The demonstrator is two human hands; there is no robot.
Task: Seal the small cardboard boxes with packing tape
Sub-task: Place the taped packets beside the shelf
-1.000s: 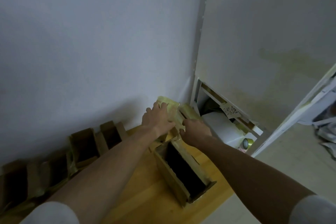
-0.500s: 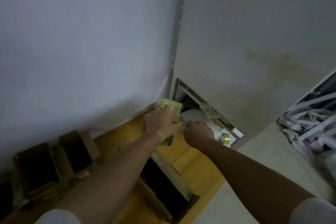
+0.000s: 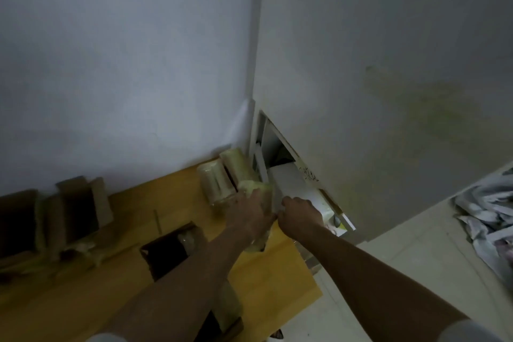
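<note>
My left hand (image 3: 248, 216) grips a small cardboard box wrapped in yellowish tape (image 3: 256, 193) from above, over the far right part of the yellow wooden surface (image 3: 266, 272). My right hand (image 3: 299, 216) is curled shut against the box's right edge. Two more taped boxes (image 3: 215, 184) (image 3: 238, 166) stand just behind it, by the wall. An open, dark cardboard box (image 3: 166, 251) lies under my left forearm. No tape roll shows clearly.
More open cardboard boxes (image 3: 80, 207) line the wall at the left. A white object (image 3: 294, 186) sits in a low opening to the right of the surface. Crumpled white material (image 3: 488, 219) lies on the pale floor at far right.
Both hands have carried the taped box nearer and to the right, which uncovers two taped boxes by the wall. The view has swung, so the open box now lies further left.
</note>
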